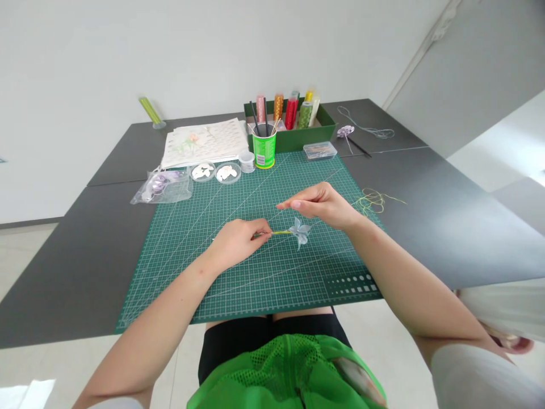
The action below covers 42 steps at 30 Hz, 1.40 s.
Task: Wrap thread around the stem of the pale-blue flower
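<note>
My left hand [243,238] pinches the thin yellow-green stem [280,232] of a pale blue artificial flower [300,232] between thumb and fingertips. The flower lies sideways just above the cutting mat, its petals pointing right. Above and to the right of the bloom, my right hand [317,200] is closed, thumb pressed near the index finger. Whatever it may hold is too fine to see. Loose yellow-green thread [372,200] lies in loops beyond the right wrist, partly behind it.
The green cutting mat [191,284] covers the table's middle. Behind it stand a green cup [264,150] of sticks and a green box [306,138] with thread spools. Two dishes of white pieces [227,172], a plastic bag [164,186], paper sheets [221,145] and a clear case [320,150] sit nearby.
</note>
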Motion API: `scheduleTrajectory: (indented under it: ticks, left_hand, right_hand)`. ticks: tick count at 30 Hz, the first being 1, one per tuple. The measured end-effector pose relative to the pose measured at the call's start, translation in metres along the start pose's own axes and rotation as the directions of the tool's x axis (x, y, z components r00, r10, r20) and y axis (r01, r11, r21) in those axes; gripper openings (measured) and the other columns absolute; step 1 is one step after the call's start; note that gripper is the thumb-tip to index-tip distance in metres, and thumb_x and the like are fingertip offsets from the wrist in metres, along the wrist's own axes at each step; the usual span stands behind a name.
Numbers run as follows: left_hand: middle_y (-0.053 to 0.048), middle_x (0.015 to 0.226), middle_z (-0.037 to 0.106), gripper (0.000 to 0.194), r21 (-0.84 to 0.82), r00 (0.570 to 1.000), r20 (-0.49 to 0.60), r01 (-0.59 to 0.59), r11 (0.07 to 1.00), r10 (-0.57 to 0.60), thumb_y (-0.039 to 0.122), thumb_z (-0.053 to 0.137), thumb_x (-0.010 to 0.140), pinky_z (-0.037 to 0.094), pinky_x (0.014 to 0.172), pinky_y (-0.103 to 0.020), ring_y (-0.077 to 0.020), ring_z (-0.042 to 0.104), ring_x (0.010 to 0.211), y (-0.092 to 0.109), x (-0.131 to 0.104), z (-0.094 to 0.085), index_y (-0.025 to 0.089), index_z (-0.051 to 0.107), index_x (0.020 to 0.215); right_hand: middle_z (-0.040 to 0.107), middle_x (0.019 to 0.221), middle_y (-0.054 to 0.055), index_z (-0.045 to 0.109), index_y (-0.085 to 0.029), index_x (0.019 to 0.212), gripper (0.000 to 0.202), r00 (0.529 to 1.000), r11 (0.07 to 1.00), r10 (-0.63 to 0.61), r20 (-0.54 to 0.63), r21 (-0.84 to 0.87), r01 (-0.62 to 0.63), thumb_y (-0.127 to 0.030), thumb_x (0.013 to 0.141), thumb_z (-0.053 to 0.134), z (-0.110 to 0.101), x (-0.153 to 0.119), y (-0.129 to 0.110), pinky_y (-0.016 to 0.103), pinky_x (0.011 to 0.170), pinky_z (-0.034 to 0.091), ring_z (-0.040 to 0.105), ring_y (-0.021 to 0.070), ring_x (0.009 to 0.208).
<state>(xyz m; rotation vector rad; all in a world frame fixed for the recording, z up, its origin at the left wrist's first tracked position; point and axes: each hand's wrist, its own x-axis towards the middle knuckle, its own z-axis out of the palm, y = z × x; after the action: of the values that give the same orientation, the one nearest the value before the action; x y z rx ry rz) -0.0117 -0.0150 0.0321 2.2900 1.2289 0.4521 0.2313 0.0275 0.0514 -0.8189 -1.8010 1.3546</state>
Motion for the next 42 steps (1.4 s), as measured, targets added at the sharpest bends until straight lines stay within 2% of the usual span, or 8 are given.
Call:
scheduleTrajectory:
  ticks: [5,10,16,24,30,35,38,42]
  left_hand:
    - [0.006,0.073,0.075,0.013,0.023,0.998,0.034,-0.044,0.999,0.043,0.025,0.061,0.096,0.04,0.058,-0.026,-0.0135,0.066,0.058,0.004,-0.001,0.001,0.026,0.071,0.088]
    - [0.007,0.075,0.075,0.011,0.006,0.997,0.038,-0.073,0.997,0.073,0.025,0.062,0.097,0.04,0.06,-0.026,-0.0133,0.067,0.061,0.003,-0.002,0.002,0.026,0.072,0.091]
    - [0.008,0.073,0.073,0.01,-0.003,0.992,0.037,-0.121,0.993,0.121,0.024,0.063,0.097,0.039,0.059,-0.024,-0.0114,0.065,0.06,0.007,-0.004,0.001,0.025,0.071,0.092]
    - [0.008,0.071,0.072,0.008,-0.035,0.983,-0.07,-0.174,0.984,0.171,0.024,0.065,0.098,0.036,0.054,-0.022,-0.0084,0.061,0.054,0.009,-0.007,0.001,0.022,0.071,0.093]
    - [0.007,0.071,0.072,0.009,-0.027,0.956,-0.216,-0.21,0.977,0.199,0.024,0.064,0.097,0.038,0.052,-0.02,-0.0072,0.059,0.052,0.008,-0.008,0.001,0.022,0.071,0.093]
    - [0.005,0.068,0.074,0.012,-0.025,0.875,-0.462,-0.173,0.985,0.142,0.03,0.066,0.097,0.041,0.05,-0.02,-0.0075,0.059,0.049,0.007,-0.01,0.001,0.021,0.074,0.096]
    - [0.002,0.076,0.079,0.015,-0.076,0.812,-0.583,-0.097,0.992,0.035,0.029,0.066,0.096,0.048,0.055,-0.02,-0.0103,0.068,0.059,0.006,-0.01,0.0,0.02,0.076,0.104]
    - [0.001,0.082,0.081,0.024,-0.171,0.776,-0.625,-0.031,0.985,-0.084,0.029,0.066,0.096,0.052,0.059,-0.022,-0.0111,0.068,0.059,0.006,-0.006,-0.002,0.021,0.077,0.116]
  right_hand:
    - [0.067,0.059,0.0,0.085,-0.019,0.101,0.04,0.999,0.998,-0.02,-0.038,-0.055,0.017,-0.054,0.085,0.074,0.002,0.003,0.005,0.025,0.048,0.035,0.043,0.0088,0.051]
    - [0.074,0.071,0.004,0.085,-0.021,0.1,0.039,0.995,0.997,-0.031,-0.09,-0.071,0.025,-0.056,0.085,0.074,0.004,0.007,0.01,0.026,0.055,0.046,0.059,0.0127,0.063]
    - [0.079,0.083,0.004,0.084,-0.019,0.104,0.034,0.993,0.988,-0.043,-0.11,-0.154,0.025,-0.048,0.09,0.071,0.001,0.01,0.017,0.028,0.068,0.054,0.069,0.0149,0.076]
    - [0.081,0.105,0.006,0.083,-0.023,0.106,0.029,0.991,0.96,-0.042,-0.125,-0.28,0.005,-0.044,0.093,0.068,-0.001,0.014,0.027,0.034,0.089,0.06,0.075,0.0208,0.1]
    - [0.081,0.107,0.005,0.084,-0.025,0.104,0.028,0.993,0.956,-0.024,-0.112,-0.293,-0.01,-0.045,0.093,0.067,-0.004,0.016,0.036,0.037,0.092,0.059,0.075,0.0229,0.103]
    - [0.08,0.09,0.006,0.083,-0.02,0.09,0.029,0.999,0.965,0.002,-0.049,-0.263,-0.015,-0.046,0.088,0.07,-0.005,0.018,0.042,0.03,0.072,0.054,0.071,0.0189,0.082]
    - [0.064,0.062,0.0,0.074,-0.017,0.067,0.04,0.999,0.951,-0.001,-0.042,-0.309,-0.012,-0.052,0.087,0.072,-0.004,0.017,0.04,0.026,0.059,0.041,0.052,0.0114,0.06]
    - [0.04,0.054,-0.006,0.075,-0.016,0.072,0.043,0.998,0.949,0.058,-0.008,-0.309,-0.057,-0.054,0.09,0.068,-0.001,0.015,0.034,0.026,0.055,0.028,0.033,0.0082,0.055]
